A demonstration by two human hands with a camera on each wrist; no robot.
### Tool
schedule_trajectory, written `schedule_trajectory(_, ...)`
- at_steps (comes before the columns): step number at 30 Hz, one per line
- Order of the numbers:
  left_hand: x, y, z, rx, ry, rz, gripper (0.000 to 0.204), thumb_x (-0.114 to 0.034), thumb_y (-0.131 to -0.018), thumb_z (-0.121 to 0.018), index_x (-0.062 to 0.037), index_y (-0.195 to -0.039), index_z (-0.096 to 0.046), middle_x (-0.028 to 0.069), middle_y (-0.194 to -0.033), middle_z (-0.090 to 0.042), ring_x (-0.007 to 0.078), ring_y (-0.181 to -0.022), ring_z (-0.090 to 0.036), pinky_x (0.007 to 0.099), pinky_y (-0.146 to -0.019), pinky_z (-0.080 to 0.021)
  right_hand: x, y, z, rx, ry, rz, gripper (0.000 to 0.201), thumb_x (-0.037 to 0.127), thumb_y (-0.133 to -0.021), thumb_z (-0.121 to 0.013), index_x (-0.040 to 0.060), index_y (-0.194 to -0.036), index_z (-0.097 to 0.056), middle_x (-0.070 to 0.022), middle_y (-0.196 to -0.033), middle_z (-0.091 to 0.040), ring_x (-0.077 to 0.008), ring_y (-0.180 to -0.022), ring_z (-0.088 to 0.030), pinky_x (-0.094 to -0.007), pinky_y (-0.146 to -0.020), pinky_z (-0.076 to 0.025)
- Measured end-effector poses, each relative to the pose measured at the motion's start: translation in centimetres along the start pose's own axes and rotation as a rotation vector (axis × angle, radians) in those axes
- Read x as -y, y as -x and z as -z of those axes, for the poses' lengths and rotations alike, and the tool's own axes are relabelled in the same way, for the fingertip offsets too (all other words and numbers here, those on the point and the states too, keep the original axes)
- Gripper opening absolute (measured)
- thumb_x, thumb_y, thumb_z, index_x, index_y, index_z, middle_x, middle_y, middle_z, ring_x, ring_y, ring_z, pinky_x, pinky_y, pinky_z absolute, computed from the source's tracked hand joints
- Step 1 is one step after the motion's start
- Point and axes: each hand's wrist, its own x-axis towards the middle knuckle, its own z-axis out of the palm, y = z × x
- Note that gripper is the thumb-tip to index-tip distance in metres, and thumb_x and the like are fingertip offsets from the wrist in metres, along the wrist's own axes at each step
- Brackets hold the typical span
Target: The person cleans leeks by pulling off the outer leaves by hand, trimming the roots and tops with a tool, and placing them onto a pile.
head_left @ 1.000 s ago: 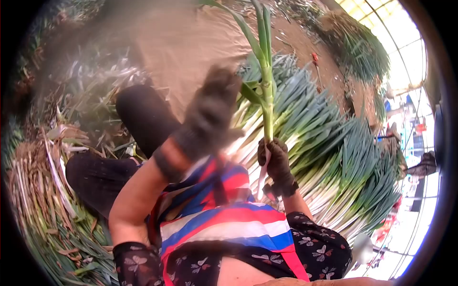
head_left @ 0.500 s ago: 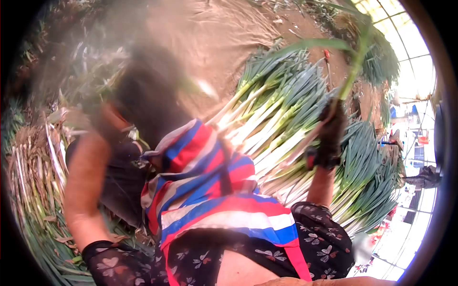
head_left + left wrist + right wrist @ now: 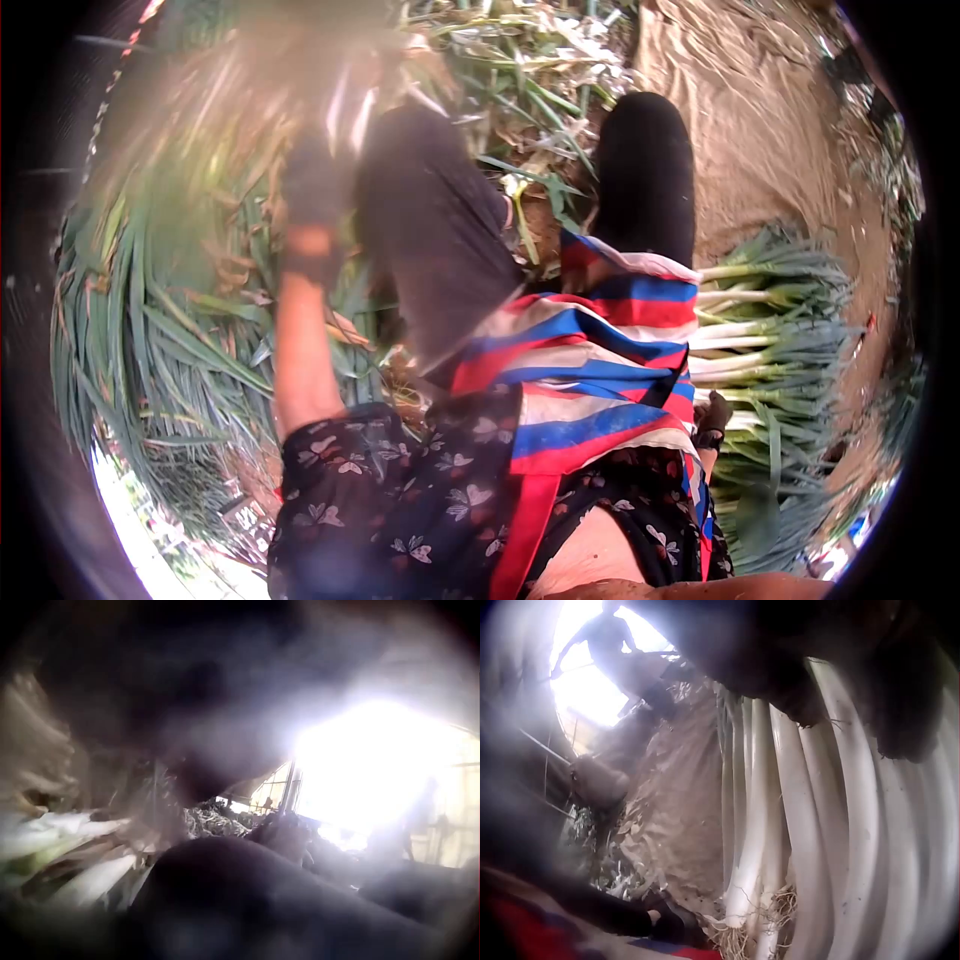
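My left hand (image 3: 312,185), in a dark glove, reaches out at the upper left of the head view, over the untrimmed leeks (image 3: 150,330). Blur hides its fingers, and I cannot tell whether they hold a stalk. Pale stalks (image 3: 97,881) lie at the left of the left wrist view. Low at the right side, my gloved right hand (image 3: 712,420) is at the row of clean leeks (image 3: 740,340), partly hidden by the apron. Its dark fingers (image 3: 907,712) lie over the white stalks (image 3: 855,817) in the right wrist view, with rootlets (image 3: 780,907) at the lower ends.
Stripped leaves and peelings (image 3: 530,70) lie heaped beyond my knees. A wrinkled brown sheet (image 3: 750,130) covers the ground at the upper right. My bent legs (image 3: 430,230) and striped apron (image 3: 590,370) fill the middle. Another person (image 3: 615,645) stands against bright light in the right wrist view.
The head view has swung left. My right hand has come down from holding a leek raised to lying on the clean row. My left hand has moved out over the untrimmed leeks.
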Motion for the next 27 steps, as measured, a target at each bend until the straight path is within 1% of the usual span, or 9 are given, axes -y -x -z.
schedule_trajectory(2, -1.7, 4.6, 0.9, -0.026, -0.009, 0.016, 0.046, -0.025, -0.078, -0.068, -0.0039, -0.116, -0.055, 0.0167, -0.105, -0.057, 0.0313, -0.101, -0.056, 0.0510, -0.093, -0.039, 2.8, -2.5, 1.8, -0.152, -0.505, -0.327, 0.023, 0.026, -0.086, -0.064, 0.0087, -0.073, -0.055, -0.0008, -0.062, -0.049, -0.0148, -0.051, -0.046, -0.0321, -0.046, -0.040)
schedule_trajectory(4, -3.7, 7.3, 2.2, -0.015, -0.010, 0.047, 0.050, -0.026, -0.078, -0.069, -0.0038, -0.120, -0.055, 0.0172, -0.108, -0.057, 0.0321, -0.104, -0.056, 0.0512, -0.094, -0.038, 8.4, -4.7, 6.7, -0.230, -0.786, -0.253, 0.024, 0.025, -0.086, -0.063, 0.0084, -0.072, -0.054, 0.0013, -0.062, -0.047, -0.0114, -0.050, -0.043, -0.0295, -0.043, -0.037)
schedule_trajectory(7, -5.7, 9.2, 5.0, 0.082, -0.009, 0.139, 0.050, -0.030, -0.075, -0.065, -0.0039, -0.116, -0.054, 0.0164, -0.118, -0.054, 0.0335, -0.113, -0.050, 0.0452, -0.091, -0.043, 23.4, -2.6, 18.9, -0.163, -0.950, 0.312, 0.015, 0.014, -0.092, -0.060, -0.0002, -0.096, -0.062, 0.0019, -0.083, -0.056, -0.0083, -0.072, -0.049, -0.0231, -0.062, -0.042)
schedule_trajectory(8, -5.4, 9.8, 4.3, 0.221, 0.060, 0.211, 0.076, -0.029, -0.071, -0.073, -0.0049, -0.135, -0.041, 0.0152, -0.131, -0.046, 0.0313, -0.125, -0.040, 0.0493, -0.100, -0.034, 28.1, -1.9, 21.3, -0.131, -1.002, 0.454, 0.014, 0.010, -0.093, -0.059, -0.0014, -0.101, -0.062, 0.0011, -0.087, -0.056, -0.0079, -0.075, -0.050, -0.0224, -0.066, -0.043)
schedule_trajectory(12, -5.7, 9.7, 4.2, 0.254, -0.059, 0.062, 0.083, -0.037, -0.069, -0.074, -0.0031, -0.137, -0.039, 0.0152, -0.132, -0.047, 0.0311, -0.125, -0.041, 0.0517, -0.100, -0.032, 43.1, 1.5, 24.7, 0.172, -0.883, 0.969, 0.032, 0.000, -0.091, -0.057, -0.0041, -0.122, -0.058, -0.0084, -0.112, -0.065, -0.0153, -0.098, -0.062, -0.0255, -0.089, -0.048)
schedule_trajectory(15, -6.6, 10.5, 4.2, 0.514, -0.149, -0.057, 0.075, -0.032, -0.071, -0.071, -0.0022, -0.134, -0.043, 0.0175, -0.127, -0.052, 0.0321, -0.120, -0.047, 0.0491, -0.096, -0.036, 52.3, 5.5, 22.3, 0.541, -0.565, 1.200, 0.024, 0.000, -0.085, -0.058, -0.0010, -0.109, -0.061, -0.0076, -0.090, -0.067, -0.0181, -0.080, -0.067, -0.0267, -0.068, -0.051)
schedule_trajectory(19, -6.5, 10.7, 5.3, 0.578, -0.027, -0.129, 0.036, -0.018, -0.077, -0.061, -0.0052, -0.111, -0.058, 0.0137, -0.102, -0.062, 0.0281, -0.106, -0.055, 0.0413, -0.081, -0.046, 55.4, 3.7, 11.9, 0.516, 0.326, 1.710, 0.035, 0.016, -0.071, -0.069, 0.0034, -0.103, -0.063, -0.0158, -0.076, -0.064, -0.0329, -0.067, -0.065, -0.0412, -0.058, -0.051)
schedule_trajectory(24, -2.6, 7.9, 5.9, 0.439, -0.068, -0.120, 0.006, -0.010, -0.079, -0.057, -0.0080, -0.085, -0.059, 0.0063, -0.080, -0.057, 0.0207, -0.058, -0.058, 0.0342, -0.047, -0.043, 54.2, 2.3, 4.2, 0.586, 0.687, 1.721, 0.028, 0.017, -0.073, -0.068, 0.0037, -0.098, -0.064, -0.0146, -0.074, -0.064, -0.0309, -0.065, -0.065, -0.0404, -0.057, -0.050)
schedule_trajectory(27, 4.6, 5.8, 5.3, 0.068, 0.086, -0.018, 0.009, -0.015, -0.085, -0.057, -0.0068, -0.086, -0.061, 0.0043, -0.078, -0.057, 0.0184, -0.060, -0.056, 0.0319, -0.048, -0.043, 53.8, 1.1, 4.0, 0.584, 0.693, 1.695, 0.025, 0.018, -0.075, -0.067, 0.0039, -0.095, -0.064, -0.0139, -0.072, -0.063, -0.0297, -0.064, -0.065, -0.0399, -0.057, -0.050)
